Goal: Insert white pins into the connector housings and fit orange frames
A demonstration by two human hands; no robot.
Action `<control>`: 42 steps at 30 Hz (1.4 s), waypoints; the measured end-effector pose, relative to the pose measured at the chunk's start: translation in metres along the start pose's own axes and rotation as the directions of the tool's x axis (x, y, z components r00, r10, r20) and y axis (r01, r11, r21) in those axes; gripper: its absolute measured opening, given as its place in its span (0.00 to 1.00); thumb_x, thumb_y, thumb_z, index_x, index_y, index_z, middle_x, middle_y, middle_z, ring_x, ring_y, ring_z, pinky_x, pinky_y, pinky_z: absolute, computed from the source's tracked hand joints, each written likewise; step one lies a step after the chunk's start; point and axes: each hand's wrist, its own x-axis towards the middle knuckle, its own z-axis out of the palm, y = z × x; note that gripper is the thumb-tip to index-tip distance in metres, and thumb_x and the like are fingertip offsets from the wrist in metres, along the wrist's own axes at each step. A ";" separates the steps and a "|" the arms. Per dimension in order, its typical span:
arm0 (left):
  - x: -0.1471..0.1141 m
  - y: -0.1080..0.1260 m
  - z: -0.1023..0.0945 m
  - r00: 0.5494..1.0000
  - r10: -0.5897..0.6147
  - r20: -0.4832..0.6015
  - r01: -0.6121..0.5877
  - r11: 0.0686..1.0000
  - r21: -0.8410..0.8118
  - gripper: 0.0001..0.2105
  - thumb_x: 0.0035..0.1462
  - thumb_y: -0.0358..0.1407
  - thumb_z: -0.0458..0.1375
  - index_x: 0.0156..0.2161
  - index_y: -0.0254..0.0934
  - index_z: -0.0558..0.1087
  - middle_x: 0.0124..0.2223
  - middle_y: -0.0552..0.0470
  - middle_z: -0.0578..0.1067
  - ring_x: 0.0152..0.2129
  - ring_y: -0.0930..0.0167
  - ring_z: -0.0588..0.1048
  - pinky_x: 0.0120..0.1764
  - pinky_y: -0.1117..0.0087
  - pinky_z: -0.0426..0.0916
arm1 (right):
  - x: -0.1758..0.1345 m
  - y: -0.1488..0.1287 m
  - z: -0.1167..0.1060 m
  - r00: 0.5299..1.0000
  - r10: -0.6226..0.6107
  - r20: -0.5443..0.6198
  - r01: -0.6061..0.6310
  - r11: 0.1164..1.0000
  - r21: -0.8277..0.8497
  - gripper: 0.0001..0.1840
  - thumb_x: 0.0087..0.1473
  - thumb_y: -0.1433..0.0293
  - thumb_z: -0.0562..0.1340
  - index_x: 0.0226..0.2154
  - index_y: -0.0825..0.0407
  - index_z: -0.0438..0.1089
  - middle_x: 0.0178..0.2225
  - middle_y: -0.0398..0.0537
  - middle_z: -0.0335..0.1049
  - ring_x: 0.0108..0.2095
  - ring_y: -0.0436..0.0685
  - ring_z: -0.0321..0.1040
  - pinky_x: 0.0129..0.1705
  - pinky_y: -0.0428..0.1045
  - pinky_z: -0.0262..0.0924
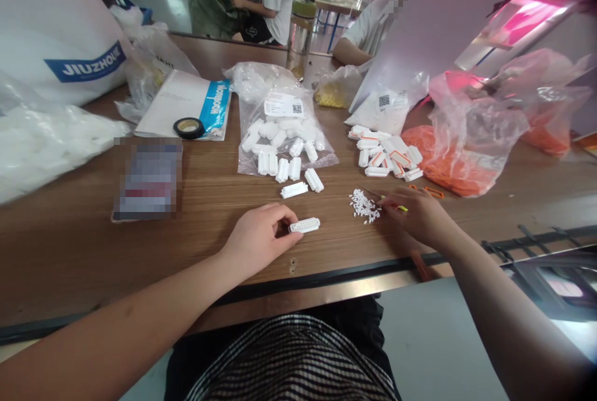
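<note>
My left hand [261,236] pinches one end of a white plastic connector housing [305,225], whose face with rows of small holes is turned up. To the right, my right hand [413,211] is closed around a thin tool with a yellow-green handle [395,206]; its fine tip reaches over a pile of tiny white plugs [364,205]. Behind my left hand lie loose white housings [295,189], in front of a clear bag of housings [280,133]. Beyond my right hand is a heap of white housings with orange inserts [385,155].
An orange-filled bag [459,161] stands at the right, with loose orange frames [433,192] before it. At left are a phone [149,180], a notebook [163,102] with a black tape roll [188,128], and a large white bag [41,140]. A bottle [301,40] stands behind; people sit beyond.
</note>
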 end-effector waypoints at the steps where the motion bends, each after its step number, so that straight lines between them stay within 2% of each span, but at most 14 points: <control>1: 0.000 0.000 0.000 1.000 0.001 0.000 -0.001 1.000 0.001 0.06 0.54 0.38 0.64 0.36 0.39 0.75 0.26 0.57 0.68 0.23 0.73 0.65 0.30 0.69 0.59 | -0.001 0.000 -0.001 1.000 0.015 -0.001 -0.015 1.000 0.013 0.14 0.58 0.67 0.57 0.38 0.50 0.79 0.41 0.52 0.79 0.41 0.61 0.75 0.45 0.55 0.63; 4: 0.000 0.000 0.000 1.000 0.001 -0.002 -0.001 1.000 0.001 0.06 0.54 0.38 0.64 0.36 0.40 0.76 0.27 0.57 0.68 0.23 0.73 0.65 0.30 0.69 0.59 | -0.005 -0.002 -0.001 0.991 0.133 -0.001 -0.133 0.990 0.046 0.15 0.58 0.64 0.58 0.40 0.50 0.79 0.42 0.50 0.80 0.39 0.60 0.75 0.42 0.54 0.64; 6: 0.000 0.000 0.000 1.000 0.006 -0.004 -0.006 1.000 0.003 0.06 0.54 0.38 0.64 0.36 0.40 0.75 0.27 0.56 0.69 0.23 0.73 0.65 0.30 0.69 0.59 | -0.006 -0.005 0.001 0.979 0.204 -0.007 -0.204 0.978 0.030 0.16 0.58 0.62 0.58 0.38 0.50 0.80 0.39 0.50 0.80 0.37 0.59 0.75 0.40 0.53 0.64; 11: -0.001 0.000 -0.001 1.000 -0.001 -0.001 0.001 1.000 0.003 0.05 0.54 0.37 0.64 0.36 0.40 0.76 0.27 0.57 0.69 0.23 0.73 0.65 0.30 0.69 0.59 | -0.005 -0.010 0.006 0.957 0.289 -0.002 -0.289 0.957 -0.005 0.15 0.56 0.59 0.59 0.32 0.49 0.80 0.32 0.49 0.79 0.33 0.59 0.74 0.35 0.51 0.61; 15: -0.002 0.000 -0.001 1.000 -0.009 0.004 0.009 1.000 -0.019 0.06 0.54 0.38 0.64 0.36 0.40 0.76 0.27 0.56 0.69 0.24 0.72 0.65 0.30 0.69 0.60 | -0.001 -0.010 0.005 0.895 0.445 0.029 -0.446 0.892 0.076 0.15 0.51 0.58 0.61 0.30 0.50 0.79 0.26 0.47 0.77 0.28 0.59 0.72 0.30 0.51 0.58; 18: -0.002 0.000 -0.001 1.000 0.006 -0.001 -0.006 0.999 -0.034 0.05 0.54 0.37 0.64 0.36 0.39 0.76 0.27 0.57 0.69 0.24 0.73 0.65 0.31 0.69 0.60 | 0.004 -0.023 -0.001 0.879 0.475 0.034 -0.474 0.864 0.170 0.14 0.50 0.58 0.63 0.29 0.50 0.79 0.26 0.47 0.77 0.28 0.58 0.72 0.31 0.51 0.59; 21: -0.002 0.000 -0.001 1.000 0.016 -0.007 -0.016 0.999 -0.038 0.05 0.54 0.37 0.64 0.35 0.39 0.75 0.27 0.57 0.69 0.24 0.73 0.66 0.32 0.69 0.60 | 0.013 -0.061 -0.007 0.932 0.363 0.001 -0.343 0.880 0.329 0.12 0.52 0.58 0.64 0.29 0.49 0.77 0.29 0.46 0.77 0.31 0.57 0.72 0.34 0.51 0.62; 24: -0.002 0.000 -0.001 1.000 0.006 -0.008 -0.007 0.999 -0.036 0.05 0.54 0.37 0.64 0.35 0.39 0.76 0.27 0.57 0.68 0.24 0.73 0.66 0.30 0.69 0.60 | 0.024 -0.109 -0.004 0.997 0.070 -0.039 -0.041 0.865 0.500 0.09 0.57 0.62 0.63 0.30 0.48 0.74 0.33 0.46 0.76 0.36 0.56 0.72 0.41 0.52 0.63; 26: -0.002 0.000 -0.001 1.000 0.006 -0.015 -0.006 0.999 -0.043 0.05 0.54 0.38 0.64 0.35 0.39 0.76 0.27 0.57 0.68 0.24 0.73 0.66 0.29 0.70 0.59 | 0.032 -0.135 0.002 0.991 -0.117 -0.061 0.131 0.834 0.536 0.06 0.58 0.66 0.62 0.30 0.49 0.72 0.34 0.46 0.74 0.38 0.55 0.69 0.44 0.52 0.62; 28: -0.002 0.000 0.000 1.000 0.014 -0.024 -0.015 0.998 -0.055 0.06 0.54 0.38 0.64 0.35 0.39 0.75 0.27 0.57 0.69 0.24 0.73 0.66 0.29 0.70 0.59 | 0.039 -0.149 0.009 0.977 -0.207 -0.043 0.198 0.822 0.534 0.05 0.59 0.69 0.62 0.30 0.49 0.71 0.33 0.45 0.72 0.38 0.54 0.67 0.45 0.53 0.61; 34: -0.003 -0.001 -0.001 0.999 0.027 -0.025 -0.029 0.997 -0.077 0.05 0.54 0.38 0.64 0.35 0.39 0.76 0.28 0.56 0.70 0.24 0.72 0.67 0.28 0.70 0.59 | 0.043 -0.151 0.017 0.972 -0.233 -0.021 0.213 0.846 0.489 0.06 0.59 0.71 0.60 0.30 0.50 0.70 0.32 0.44 0.69 0.37 0.54 0.64 0.44 0.54 0.59; 42: -0.002 -0.001 0.000 1.000 0.017 -0.025 -0.019 0.996 -0.082 0.05 0.54 0.38 0.64 0.35 0.39 0.76 0.28 0.57 0.69 0.24 0.73 0.66 0.29 0.69 0.60 | 0.039 -0.152 0.015 0.955 -0.289 -0.066 0.292 0.877 0.382 0.07 0.60 0.70 0.60 0.32 0.50 0.72 0.35 0.47 0.72 0.39 0.57 0.64 0.45 0.56 0.59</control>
